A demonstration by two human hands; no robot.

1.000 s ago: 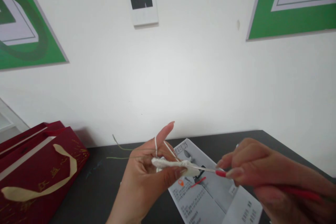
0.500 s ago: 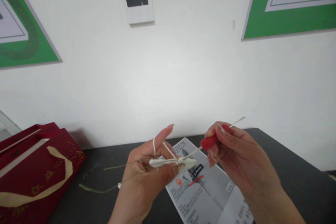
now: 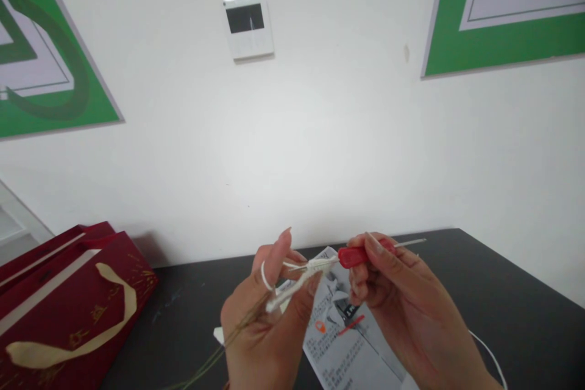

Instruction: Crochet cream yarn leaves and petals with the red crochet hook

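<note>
While the left hand (image 3: 267, 323) closes around a small strip of white crocheted yarn (image 3: 295, 283) in the lower middle of the frame — thumb and fingers pinching it, the forefinger raised with a loop of white working yarn (image 3: 264, 277) wound round it — the right hand (image 3: 388, 292) grips a crochet hook with a red plastic handle and thin metal shaft (image 3: 354, 256) just right of it. Its handle is pinched between thumb and fingers, one metal end pointing into the top of the white strip, the other sticking out to the right. A few thin olive-green threads (image 3: 228, 341) trail down from the left palm toward the bottom edge.

By the look of it, a stitch is being worked: the hook tip sits at or in the end of the piece, though whether it has caught yarn is too small to tell. The next move would call for steady tension from the raised forefinger and a small turn of the hook — the piece is tiny and could slip.

Below the hands lies a printed white instruction leaflet with grey pictures (image 3: 338, 341) on the black tabletop (image 3: 503, 292). At lower left stands a dark red paper gift bag with gold ribbon handle (image 3: 68, 311). Beyond, the white wall (image 3: 320, 134) carries a small white panel with a dark screen (image 3: 248, 25) at upper centre and green-bordered posters (image 3: 503, 42) in the upper corners.
</note>
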